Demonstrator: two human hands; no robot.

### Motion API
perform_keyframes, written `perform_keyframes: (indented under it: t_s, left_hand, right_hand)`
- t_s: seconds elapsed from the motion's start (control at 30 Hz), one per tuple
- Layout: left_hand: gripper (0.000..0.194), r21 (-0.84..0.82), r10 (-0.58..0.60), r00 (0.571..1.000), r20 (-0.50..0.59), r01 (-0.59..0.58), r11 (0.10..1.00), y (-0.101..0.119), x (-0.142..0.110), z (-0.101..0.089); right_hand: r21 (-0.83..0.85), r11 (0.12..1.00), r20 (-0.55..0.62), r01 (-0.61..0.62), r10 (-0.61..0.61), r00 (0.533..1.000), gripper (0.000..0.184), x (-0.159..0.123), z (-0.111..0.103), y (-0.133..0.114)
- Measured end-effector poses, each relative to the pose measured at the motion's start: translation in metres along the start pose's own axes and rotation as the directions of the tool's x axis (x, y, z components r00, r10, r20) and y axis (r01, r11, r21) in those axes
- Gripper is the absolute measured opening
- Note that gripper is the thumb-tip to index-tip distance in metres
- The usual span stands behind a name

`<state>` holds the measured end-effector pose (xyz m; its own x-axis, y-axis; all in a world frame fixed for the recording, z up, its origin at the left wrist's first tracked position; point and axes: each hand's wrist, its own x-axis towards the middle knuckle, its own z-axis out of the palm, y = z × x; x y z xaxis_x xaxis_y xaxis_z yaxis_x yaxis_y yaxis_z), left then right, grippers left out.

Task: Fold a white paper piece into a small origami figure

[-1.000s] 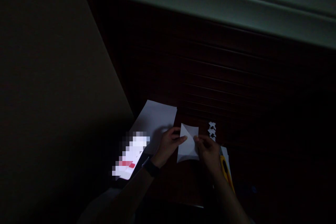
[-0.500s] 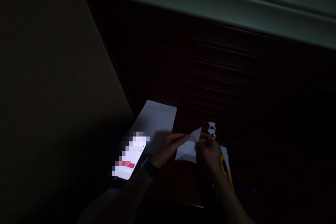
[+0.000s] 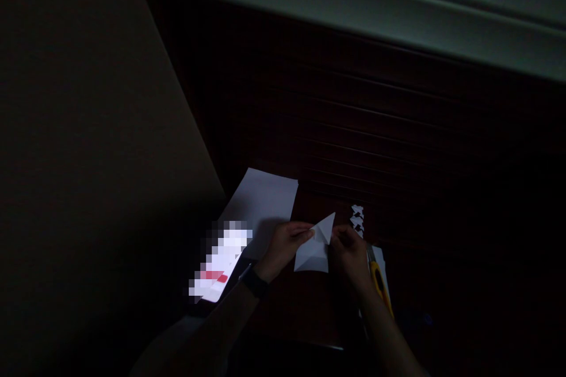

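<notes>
Two bare hands meet at one small white paper over the dark tabletop, and from where I stand its edges are the brightest lines between them. The left hand grips the upper left side, thumb on top; the right hand, fingers curled, pinches the right edge. A triangular flap stands up at the top, its tip pointing up and to the right, while the bottom edge runs nearly straight toward the person; whether that edge touches the wood I cannot tell. To the left, a larger white sheet lies partly behind the left hand, and a strip of dark wood shows between its right edge and the small paper. A lit phone overlaps its lower left side, near the dark wristband. Room is tighter on the right: a row of small folded paper pieces sits just beyond the right hand's fingers, and a yellow-handled tool lies on white paper right beside the forearm. More tabletop stretches from the small paper's bottom edge to the table's near edge, between the forearms.
</notes>
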<state>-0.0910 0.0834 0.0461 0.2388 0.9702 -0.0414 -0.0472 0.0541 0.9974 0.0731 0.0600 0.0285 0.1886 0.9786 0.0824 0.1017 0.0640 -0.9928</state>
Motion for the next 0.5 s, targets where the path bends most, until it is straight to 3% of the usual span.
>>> perform_keyframes:
  t_s: [0.17,0.5]
  left_hand:
    - [0.026,0.02,-0.001,1.0,-0.022,0.001,1.0,0.001,-0.001,0.0]
    - [0.029,0.127,0.031,0.999,0.015,-0.033,0.991,-0.002,-0.001,-0.002]
  right_hand:
    - [0.034,0.998,0.055,-0.056,0.054,0.997,0.027,-0.004,0.004,-0.006]
    - [-0.081,0.995,0.113,-0.05,0.059,0.992,0.027,-0.006,0.005,-0.011]
